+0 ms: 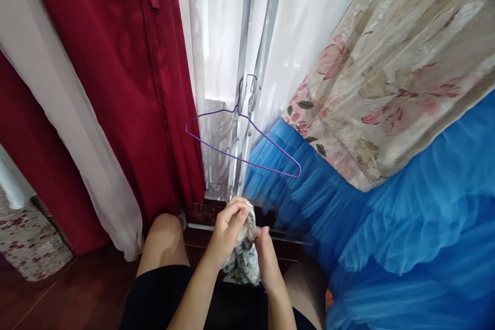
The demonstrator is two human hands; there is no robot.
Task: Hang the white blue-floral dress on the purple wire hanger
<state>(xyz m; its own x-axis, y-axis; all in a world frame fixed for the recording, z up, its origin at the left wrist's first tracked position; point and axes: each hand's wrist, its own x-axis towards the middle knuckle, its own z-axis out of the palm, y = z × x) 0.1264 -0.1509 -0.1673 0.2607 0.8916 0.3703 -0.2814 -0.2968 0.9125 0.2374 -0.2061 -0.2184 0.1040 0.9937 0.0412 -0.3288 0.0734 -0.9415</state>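
Note:
My left hand (231, 224) pinches the upper edge of a bunched, pale patterned cloth (244, 263) over my lap. My right hand (266, 252) grips the same cloth at its right side, thumb pointing up; its other fingers are partly hidden. The cloth hangs down in folds between my wrists, and I cannot make out what garment it is. Straight ahead, above both hands and apart from them, a bare purple wire hanger (243, 157) hangs by its hook from a metal frame (247, 82).
Dark red curtains (112, 62) and a pale sheer drape (77, 98) hang on the left. White curtains (220, 36) are behind the hanger. To the right hang a floral cloth (379, 82) and blue ruffled tulle (386, 237). Reddish floor tiles (58, 299) lie below.

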